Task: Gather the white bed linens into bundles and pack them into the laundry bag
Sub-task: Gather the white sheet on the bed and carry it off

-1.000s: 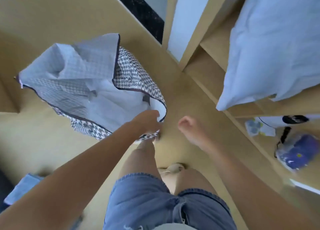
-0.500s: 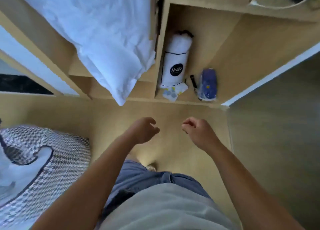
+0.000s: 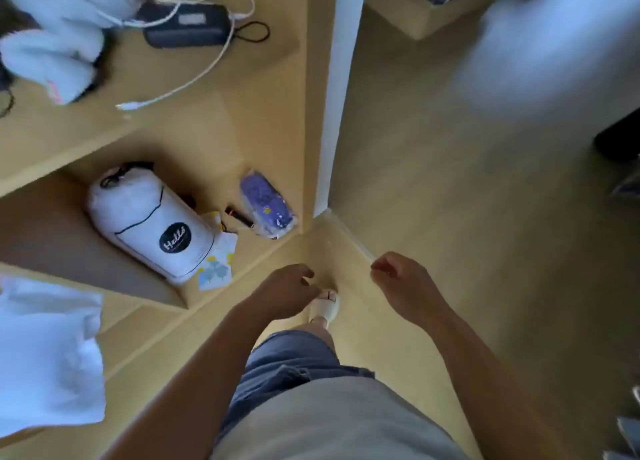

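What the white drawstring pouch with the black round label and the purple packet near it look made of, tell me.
White drawstring pouch: likely matte fabric; soft creases, cord closure. Purple packet: probably glossy clear plastic wrap over purple contents; shiny highlights.

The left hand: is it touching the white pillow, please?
Apart. The head view shows bare wood between the left hand and the white pillow.
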